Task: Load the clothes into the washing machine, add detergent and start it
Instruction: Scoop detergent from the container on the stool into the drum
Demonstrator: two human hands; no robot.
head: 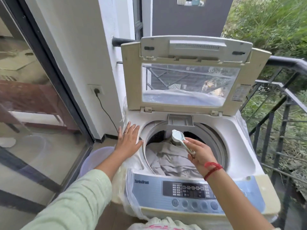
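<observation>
The scoop [177,136] hangs over the middle of the drum [214,143], its bowl holding pale powder. It looks light and stiff, but the powder is loose, so I'd keep it level and hold it low on the handle. The right hand [199,155] pinches it there, at five o'clock. Soft grey clothes [169,161] lie below. The left hand [128,140] rests flat, fingers straight, on the washer top [235,140] at nine o'clock. The lid [191,50] stands up at twelve.
</observation>
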